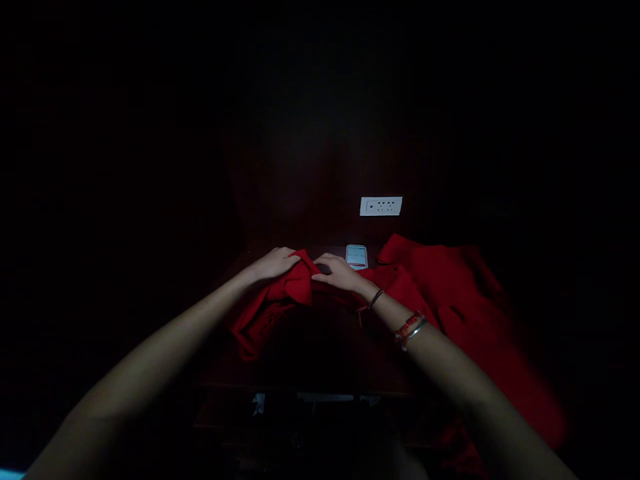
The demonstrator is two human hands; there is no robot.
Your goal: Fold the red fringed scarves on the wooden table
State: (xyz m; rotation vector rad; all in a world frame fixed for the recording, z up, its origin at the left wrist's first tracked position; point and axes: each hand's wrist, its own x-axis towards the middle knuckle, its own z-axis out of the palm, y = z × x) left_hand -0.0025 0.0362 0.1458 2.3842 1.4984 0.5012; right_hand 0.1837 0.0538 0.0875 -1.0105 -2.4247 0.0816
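Red cloth (299,287) lies bunched over the dark tabletop, with a raised fold in the middle. My left hand (277,262) is closed on the left side of that fold, thumb and fingers pinching the fabric. From the other side my right hand (336,271) grips the fold's edge between thumb and fingers. Below the left hand, the cloth hangs in loose folds with some thin strands. More red fabric (465,300) spreads to the right, passing behind my right forearm; whether it is one piece with the held cloth I cannot tell.
Just beyond my right hand lies a phone (357,256) with a lit screen. A white socket panel (381,206) sits on the dark wall behind. Beneath the table's front edge, pale items (325,397) show dimly in a shelf or drawer. Deep shadow hides the surroundings.
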